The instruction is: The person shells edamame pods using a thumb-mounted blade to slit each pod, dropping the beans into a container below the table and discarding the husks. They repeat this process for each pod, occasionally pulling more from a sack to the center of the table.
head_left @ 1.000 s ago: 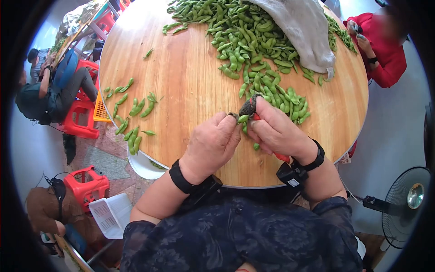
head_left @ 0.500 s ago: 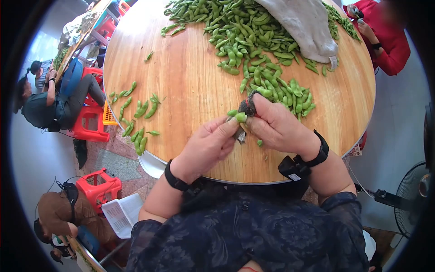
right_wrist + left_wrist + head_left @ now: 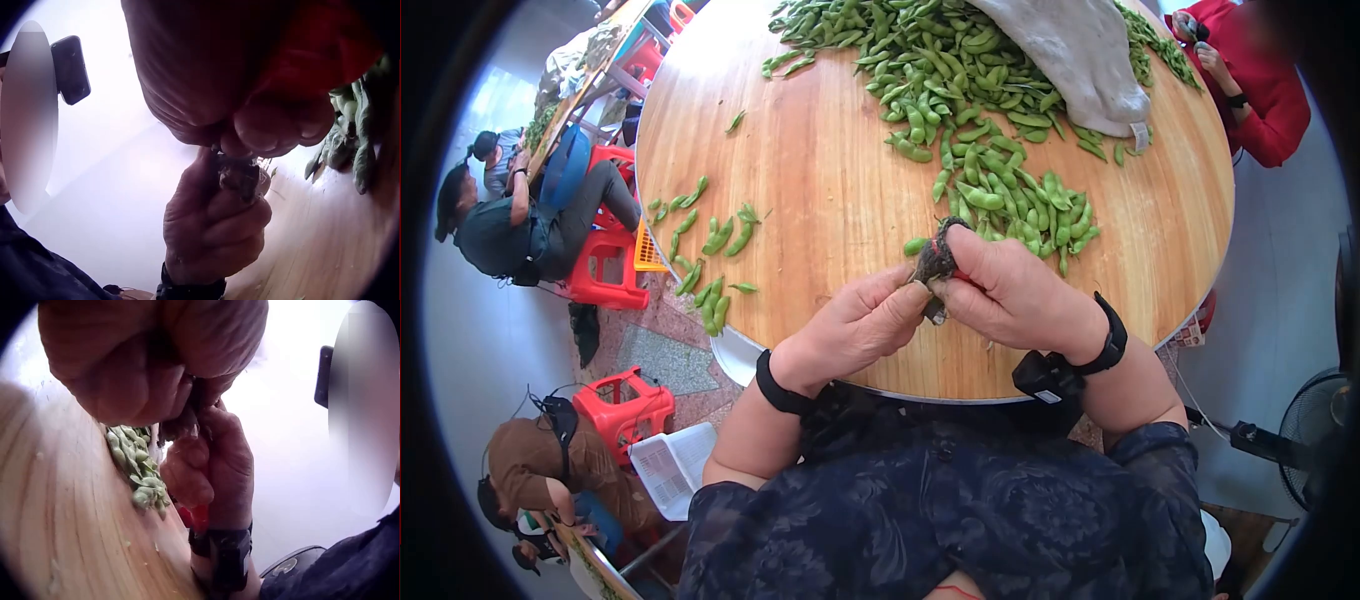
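In the head view my left hand and right hand meet low over the near part of the table. My left thumb and fingers pinch at a green soybean pod, one end of which shows past the fingertips. A dark grey wrap covers the right index finger and hides the rest of the pod. My right hand curls round a red-handled tool; its working end is hidden, so I cannot tell its kind. Just beyond the hands lies a heap of soybean pods.
A larger pile of pods lies at the back, partly under a pale cloth. Loose pods are scattered along the round table's left edge. A person in red sits across at right; a fan stands near.
The pod between my hands has shifted leftward and mostly behind the dark wrap. A small green piece below my right fingers is no longer visible. The whole head view has shifted slightly.
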Demonstrator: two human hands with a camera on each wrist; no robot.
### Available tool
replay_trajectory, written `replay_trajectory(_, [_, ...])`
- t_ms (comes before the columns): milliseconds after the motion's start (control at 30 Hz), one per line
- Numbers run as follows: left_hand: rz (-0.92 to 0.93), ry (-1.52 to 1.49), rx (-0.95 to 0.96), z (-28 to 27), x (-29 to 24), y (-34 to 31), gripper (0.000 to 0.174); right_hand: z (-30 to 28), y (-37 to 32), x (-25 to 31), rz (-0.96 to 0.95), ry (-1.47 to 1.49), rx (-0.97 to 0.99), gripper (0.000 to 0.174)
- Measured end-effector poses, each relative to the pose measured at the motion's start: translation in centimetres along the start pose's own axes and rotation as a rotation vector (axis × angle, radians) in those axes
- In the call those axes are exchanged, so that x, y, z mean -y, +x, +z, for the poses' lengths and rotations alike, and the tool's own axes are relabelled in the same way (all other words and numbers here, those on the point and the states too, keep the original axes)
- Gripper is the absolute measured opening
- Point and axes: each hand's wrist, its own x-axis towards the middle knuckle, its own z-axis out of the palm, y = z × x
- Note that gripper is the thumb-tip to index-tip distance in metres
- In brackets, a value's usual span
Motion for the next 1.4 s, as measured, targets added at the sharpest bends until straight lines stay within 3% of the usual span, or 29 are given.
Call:
replay_trajectory(133, [0.007, 0.099, 0.01, 0.0, 0.5, -0.5, 0.026, 0.1, 0.2, 0.2, 0.052, 0.027, -0.018, 0.007])
replay_trajectory(200, [0.105, 0.355, -0.032, 0.1, 0.5, -0.7, 0.024, 0.1, 0.4, 0.7, 0.099, 0.094, -0.017, 0.006])
replay_trajectory(233, [0.108, 0.354, -0.031, 0.1, 0.5, -0.8, 0.024, 0.0, 0.7, 1.3, 0.214, 0.156, 0.016, 0.006])
replay_trajectory(267, [0.197, 0.536, -0.083, 0.1, 0.4, -0.8, 0.022, 0.1, 0.9, 1.7, 0.329, 0.217, 0.049, 0.005])
replay_trajectory(300, [0.288, 0.718, -0.136, 0.1, 0.4, -0.9, 0.021, 0.3, 1.0, 1.8, 0.33, 0.211, 0.051, 0.005])
replay_trajectory(333, [0.295, 0.715, -0.138, 0.0, 0.4, -1.1, 0.021, 0.7, 1.1, 1.7, 0.339, 0.261, 0.073, 0.005])
replay_trajectory(400, [0.185, 0.53, -0.233, -0.2, 0.5, -1.8, 0.019, 1.5, 1.2, 1.4, 0.349, 0.303, 0.101, 0.005])
replay_trajectory(467, [0.156, 0.39, -0.279, -0.9, 1.1, -2.2, 0.021, 2.0, 1.5, 1.2, 0.003, 0.037, 0.042, 0.004])
replay_trajectory(533, [0.125, 0.25, -0.318, -1.4, 1.1, -2.6, 0.024, 1.4, 1.7, 1.5, 0.093, 0.062, 0.033, 0.005])
replay_trajectory(600, [0.106, -0.1, -0.396, -1.8, 0.4, -2.8, 0.028, -0.2, 2.1, 0.8, 0.108, -0.064, -0.277, 0.006])
replay_trajectory(633, [0.146, -0.299, -0.401, -1.9, 0.3, -2.9, 0.028, -0.9, 2.3, 0.7, 0.117, -0.206, -0.336, 0.012])
replay_trajectory(667, [0.153, -0.305, -0.395, -2.2, 0.2, -2.8, 0.028, -1.0, 2.4, 0.8, 0.116, -0.216, -0.333, 0.012])
replay_trajectory(733, [0.283, -0.789, -0.425, -3.5, 0.2, -2.9, 0.023, -0.8, 2.4, 0.7, 0.04, -0.542, -0.263, 0.013])
replay_trajectory(800, [0.319, -0.844, -0.36, -4.4, 0.5, -2.9, 0.019, 0.5, 2.7, 0.5, -0.042, -0.718, -0.15, 0.018])
replay_trajectory(867, [0.307, -0.877, -0.454, -3.8, 0.1, -2.8, 0.023, 2.1, 3.1, -0.3, -0.045, -0.86, -0.068, 0.015])
replay_trajectory(1000, [0.27, -0.723, -0.328, -3.8, 0.9, -2.5, 0.025, 1.8, 3.3, 0.6, -0.028, -0.889, 0.048, 0.012])
replay_trajectory(1100, [0.22, -0.719, -0.489, -2.6, 0.5, -1.4, 0.026, 1.2, 3.3, -0.8, -0.057, -0.851, -0.106, 0.015])
replay_trajectory(1167, [0.342, -0.725, -0.594, -2.4, 0.5, -0.8, 0.024, 0.7, 3.4, -1.1, -0.133, -0.39, -0.309, 0.016])
replay_trajectory(1200, [0.346, -0.72, -0.601, -2.4, 0.3, -1.0, 0.024, 0.5, 3.3, -0.7, -0.139, -0.383, -0.309, 0.016])
replay_trajectory(1267, [0.345, -0.578, -0.554, -2.1, -0.1, -1.2, 0.02, 0.2, 3.0, 1.3, 0.299, 0.263, -0.246, 0.015])
replay_trajectory(1400, [0.159, -0.326, -0.462, 0.0, 0.5, -0.3, 0.019, 0.9, 2.6, 1.5, 0.324, 0.526, -0.2, 0.012])
